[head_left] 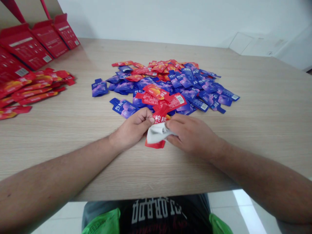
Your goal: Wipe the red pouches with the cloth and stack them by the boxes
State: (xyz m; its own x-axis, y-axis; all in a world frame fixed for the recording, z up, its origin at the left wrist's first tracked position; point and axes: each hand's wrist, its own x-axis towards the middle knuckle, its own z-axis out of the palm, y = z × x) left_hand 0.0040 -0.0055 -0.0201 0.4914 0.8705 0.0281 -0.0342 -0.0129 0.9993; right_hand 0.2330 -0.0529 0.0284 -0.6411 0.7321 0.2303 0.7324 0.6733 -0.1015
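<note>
Cloth point(154, 135), white and folded, lies across the middle of one red sachet point(159, 119), so I see only the upper part of this sachet with its white characters, and a red end below, which seems to belong to it. From my place I cannot tell whether the cloth is fabric or paper.

The left hand point(136, 128) has its grip pinched, thumb against bent finger, on the left edge of the red sachet. The right hand point(191, 133) has its grip closed around the cloth; its fingertips are partly hidden, and I cannot tell if they touch the sachet too. Both hands are above the surface point(109, 182), just in front of a mixed heap.

In the heap, blue-purple sachets point(125, 87) and orange-red sachets point(159, 67) overlap, so many are covered and I cannot count them. All their contents are hidden from me.

At the left stand red boxes point(26, 47) in a row, with upper flaps raised; the nearest is cut by the picture edge, and I cannot see what is inside. Before them lies a pile of orange-red sachets point(36, 87), also cut off at the left.
</note>
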